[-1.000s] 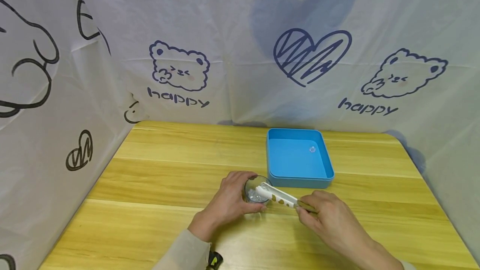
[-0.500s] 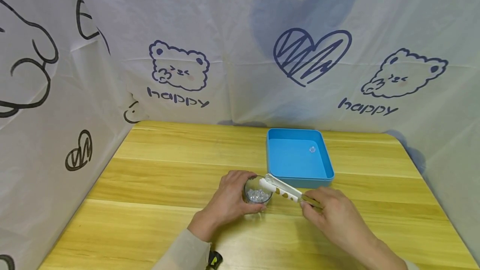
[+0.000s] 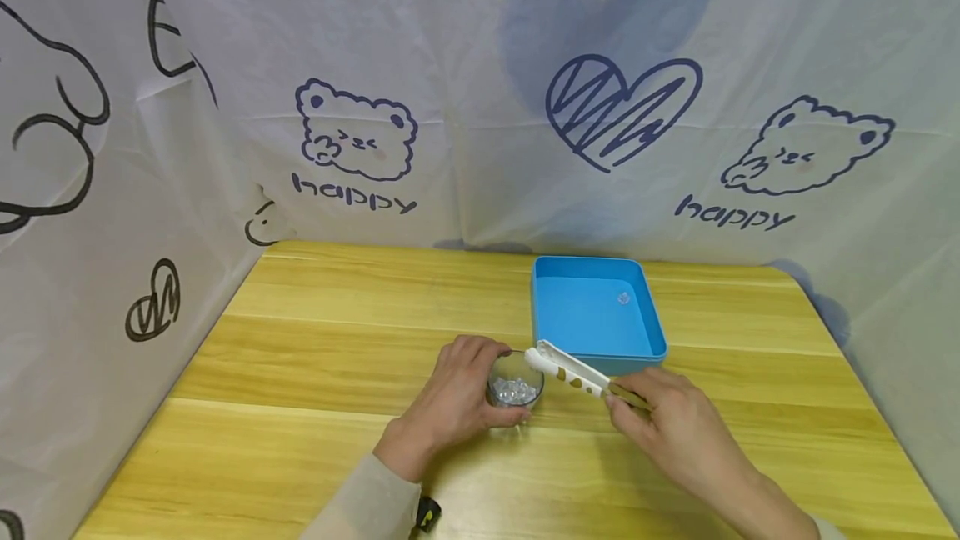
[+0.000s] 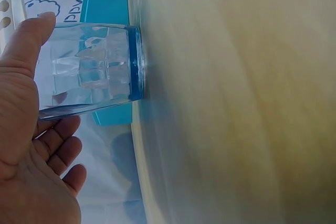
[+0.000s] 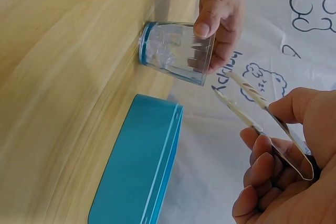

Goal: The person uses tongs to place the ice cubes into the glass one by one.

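My left hand [image 3: 461, 394] grips a clear drinking glass [image 5: 184, 51] near its rim, thumb on one side and fingers on the other. The glass stands upright on the table and has a blue band at its base. Several clear, ice-like chunks [image 3: 514, 392] lie in its lower part. My right hand [image 3: 678, 427] pinches a pair of tongs [image 3: 573, 375] with white, spotted tips and gold-coloured handles. Their tips are just above the right side of the glass's rim. I cannot tell whether a clear chunk sits between them.
A square blue box [image 3: 588, 332] without a lid stands behind and to the right of the glass, with one clear chunk [image 3: 623, 298] inside. White cloth [image 3: 465, 148] with drawings hangs behind and beside the wooden table [image 3: 330, 340].
The tongs' tips have risen out of the glass and moved right and away, towards the blue box. The left hand still steadies the glass in the same place.
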Demonstrator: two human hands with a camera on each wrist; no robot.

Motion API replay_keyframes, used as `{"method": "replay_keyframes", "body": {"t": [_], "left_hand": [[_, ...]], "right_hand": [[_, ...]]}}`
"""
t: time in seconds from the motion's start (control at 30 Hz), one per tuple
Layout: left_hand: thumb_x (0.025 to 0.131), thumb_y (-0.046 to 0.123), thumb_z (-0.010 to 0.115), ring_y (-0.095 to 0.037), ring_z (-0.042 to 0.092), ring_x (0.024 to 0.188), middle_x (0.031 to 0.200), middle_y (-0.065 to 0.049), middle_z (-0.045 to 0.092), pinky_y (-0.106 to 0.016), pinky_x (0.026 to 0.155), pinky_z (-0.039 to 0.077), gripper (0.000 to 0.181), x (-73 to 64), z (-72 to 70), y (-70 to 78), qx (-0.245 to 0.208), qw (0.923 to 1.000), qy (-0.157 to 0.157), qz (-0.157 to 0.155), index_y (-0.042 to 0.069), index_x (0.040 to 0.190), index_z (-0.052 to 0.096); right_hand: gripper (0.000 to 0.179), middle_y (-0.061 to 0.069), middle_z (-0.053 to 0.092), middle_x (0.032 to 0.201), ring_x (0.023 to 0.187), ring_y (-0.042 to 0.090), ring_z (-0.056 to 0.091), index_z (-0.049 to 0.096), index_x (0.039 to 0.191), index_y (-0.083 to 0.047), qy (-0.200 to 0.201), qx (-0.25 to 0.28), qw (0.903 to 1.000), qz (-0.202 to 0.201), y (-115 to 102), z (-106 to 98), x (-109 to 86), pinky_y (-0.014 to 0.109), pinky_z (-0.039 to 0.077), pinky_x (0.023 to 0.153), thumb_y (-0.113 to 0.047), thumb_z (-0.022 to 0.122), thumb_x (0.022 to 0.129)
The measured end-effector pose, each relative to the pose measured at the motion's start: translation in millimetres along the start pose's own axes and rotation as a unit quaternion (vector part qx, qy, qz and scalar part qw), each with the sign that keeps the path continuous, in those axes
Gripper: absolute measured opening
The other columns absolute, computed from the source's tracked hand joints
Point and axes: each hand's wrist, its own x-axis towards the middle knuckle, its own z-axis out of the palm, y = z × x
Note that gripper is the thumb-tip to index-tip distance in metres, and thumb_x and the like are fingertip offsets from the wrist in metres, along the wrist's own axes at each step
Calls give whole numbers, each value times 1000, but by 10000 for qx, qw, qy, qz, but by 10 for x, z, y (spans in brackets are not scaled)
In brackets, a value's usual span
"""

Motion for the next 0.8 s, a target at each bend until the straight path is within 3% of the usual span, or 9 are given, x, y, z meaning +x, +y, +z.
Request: {"method": "replay_keyframes", "body": {"t": [0.27,0.5,0.8], "left_hand": [[78,59,88,-26,51,128,134,-5,62,-48,114,39,85,7,-28,14,201,9998,-14,35,10,141,59],[75,67,86,-26,51,112,120,-6,63,-42,100,42,89,5,-48,24,859,9960,198,171,7,135,62],[77,72,81,-26,52,113,118,-5,64,-45,104,40,85,25,-85,39,1343,9900,211,367,9,131,66]], "right_hand": [[5,-8,66,87,72,5,51,79,97,-16,-81,56,9998,158,13,-8,2,23,44,58,-20,77,95],[6,-9,64,85,70,4,49,79,98,-16,-161,142,9994,266,15,-12,-2,23,42,56,-21,76,97],[8,-10,61,83,69,3,47,79,100,-16,-195,199,9991,317,22,-6,-16,24,41,56,-23,75,97]]}}
